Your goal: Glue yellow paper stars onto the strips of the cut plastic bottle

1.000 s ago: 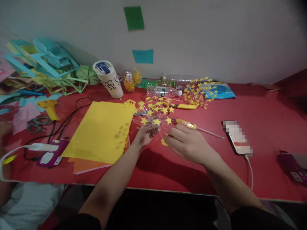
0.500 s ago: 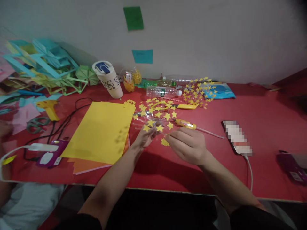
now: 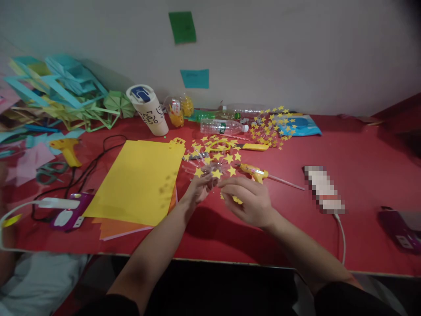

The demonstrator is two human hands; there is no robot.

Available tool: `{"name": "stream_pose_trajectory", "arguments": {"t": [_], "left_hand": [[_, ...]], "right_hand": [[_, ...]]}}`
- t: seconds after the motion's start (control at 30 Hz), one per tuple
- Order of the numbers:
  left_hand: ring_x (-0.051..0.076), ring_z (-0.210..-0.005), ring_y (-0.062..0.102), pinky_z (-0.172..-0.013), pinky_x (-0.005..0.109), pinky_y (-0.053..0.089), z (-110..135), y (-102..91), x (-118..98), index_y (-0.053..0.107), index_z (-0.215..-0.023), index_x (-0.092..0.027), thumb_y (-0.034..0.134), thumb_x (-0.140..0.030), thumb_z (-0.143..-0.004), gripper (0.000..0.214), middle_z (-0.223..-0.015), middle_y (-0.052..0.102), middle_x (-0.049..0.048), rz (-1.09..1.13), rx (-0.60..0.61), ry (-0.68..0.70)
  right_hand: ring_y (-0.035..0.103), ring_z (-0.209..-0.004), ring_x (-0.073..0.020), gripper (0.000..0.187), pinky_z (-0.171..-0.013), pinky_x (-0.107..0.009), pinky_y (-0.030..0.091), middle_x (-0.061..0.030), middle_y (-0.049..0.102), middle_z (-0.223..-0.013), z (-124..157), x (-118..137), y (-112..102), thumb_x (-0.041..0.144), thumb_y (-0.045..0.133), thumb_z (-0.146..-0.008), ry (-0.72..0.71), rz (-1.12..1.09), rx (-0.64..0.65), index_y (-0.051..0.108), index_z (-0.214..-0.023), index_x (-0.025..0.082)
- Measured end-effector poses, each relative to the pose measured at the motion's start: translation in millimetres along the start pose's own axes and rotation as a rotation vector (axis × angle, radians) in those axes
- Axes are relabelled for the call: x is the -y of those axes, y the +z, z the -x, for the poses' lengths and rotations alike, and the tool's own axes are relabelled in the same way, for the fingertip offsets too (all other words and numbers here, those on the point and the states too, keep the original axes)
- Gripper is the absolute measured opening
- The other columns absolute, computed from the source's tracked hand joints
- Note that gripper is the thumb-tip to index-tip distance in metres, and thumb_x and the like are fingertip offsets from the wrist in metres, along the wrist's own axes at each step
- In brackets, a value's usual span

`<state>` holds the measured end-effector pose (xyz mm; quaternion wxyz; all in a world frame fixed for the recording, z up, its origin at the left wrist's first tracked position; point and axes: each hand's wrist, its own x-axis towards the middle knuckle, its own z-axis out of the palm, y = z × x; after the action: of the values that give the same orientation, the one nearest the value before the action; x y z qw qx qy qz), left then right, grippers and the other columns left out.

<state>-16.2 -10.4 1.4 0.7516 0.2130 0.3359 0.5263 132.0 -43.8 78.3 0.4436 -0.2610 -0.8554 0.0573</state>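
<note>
My left hand (image 3: pixel 199 188) grips the base of a clear plastic piece fanned into strips with yellow paper stars (image 3: pixel 213 162) stuck on their tips. My right hand (image 3: pixel 250 202) is close beside it, fingers pinched on a small yellow star (image 3: pixel 237 200) near the strips. A yellow glue gun (image 3: pixel 255 172) lies just behind my right hand on the red table (image 3: pixel 230 232).
Yellow and orange paper sheets (image 3: pixel 141 180) lie at left. A cup (image 3: pixel 148 109), bottles (image 3: pixel 223 126), a second star decoration (image 3: pixel 269 125) and a yellow knife (image 3: pixel 253 147) stand behind. A phone (image 3: pixel 324 188) with cable lies right. Power strip (image 3: pixel 66 210), scissors (image 3: pixel 49 171), paper crafts (image 3: pixel 55 92) far left.
My right hand has moved left toward the left hand, carrying the small star. The star-tipped piece has tilted and shifted slightly in my left hand.
</note>
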Motion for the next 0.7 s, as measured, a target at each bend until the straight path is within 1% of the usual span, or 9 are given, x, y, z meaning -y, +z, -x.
{"name": "stream_pose_trajectory", "arguments": {"t": [0.1,0.2,0.33,0.57,0.7], "left_hand": [[0.008,-0.051,0.051,-0.049,0.020,0.039,-0.5,-0.6,1.8,0.057,-0.060,-0.015,0.081,-0.020,-0.045,0.029,-0.051,0.053,-0.0044,-0.021,-0.013,-0.003],[0.009,-0.054,0.053,-0.054,0.022,0.043,-1.1,-1.0,2.5,0.059,-0.063,-0.016,0.080,-0.020,-0.044,0.029,-0.056,0.056,-0.0040,-0.027,-0.026,0.006],[0.009,-0.059,0.055,-0.062,0.023,0.046,-1.7,-1.4,2.6,0.060,-0.067,-0.017,0.080,-0.020,-0.044,0.031,-0.063,0.060,-0.0038,-0.022,-0.038,0.020],[0.010,-0.065,0.058,-0.063,0.023,0.046,-1.2,-2.1,3.5,0.059,-0.074,-0.016,0.077,-0.017,-0.045,0.034,-0.079,0.065,-0.0002,-0.012,-0.022,0.025],[0.009,-0.058,0.055,-0.060,0.023,0.046,-0.1,-1.1,2.0,0.054,-0.070,-0.017,0.077,-0.016,-0.043,0.036,-0.070,0.061,-0.0034,-0.010,-0.027,0.021]], "right_hand": [[0.065,-0.070,-0.0099,0.012,-0.063,-0.021,0.054,-0.0010,0.068,-0.075,0.4,-1.2,0.6,0.009,0.049,-0.083,0.080,-0.018,-0.022,0.055,-0.084,0.019],[0.066,-0.069,-0.0092,0.012,-0.064,-0.020,0.054,-0.0013,0.070,-0.078,0.6,-1.9,0.5,0.009,0.050,-0.083,0.110,-0.002,-0.035,0.056,-0.088,0.018],[0.067,-0.073,-0.0095,0.013,-0.067,-0.021,0.055,-0.0020,0.072,-0.082,1.9,-1.9,0.4,0.010,0.052,-0.084,0.090,0.011,-0.047,0.057,-0.092,0.018],[0.067,-0.069,-0.0097,0.012,-0.064,-0.022,0.055,-0.0009,0.071,-0.077,3.1,-1.6,-0.8,0.009,0.051,-0.084,0.080,0.025,-0.059,0.058,-0.088,0.019],[0.066,-0.067,-0.0104,0.012,-0.062,-0.022,0.055,-0.0037,0.070,-0.075,3.5,-2.1,-1.0,0.009,0.048,-0.085,0.043,0.038,-0.028,0.057,-0.088,0.016]]}}
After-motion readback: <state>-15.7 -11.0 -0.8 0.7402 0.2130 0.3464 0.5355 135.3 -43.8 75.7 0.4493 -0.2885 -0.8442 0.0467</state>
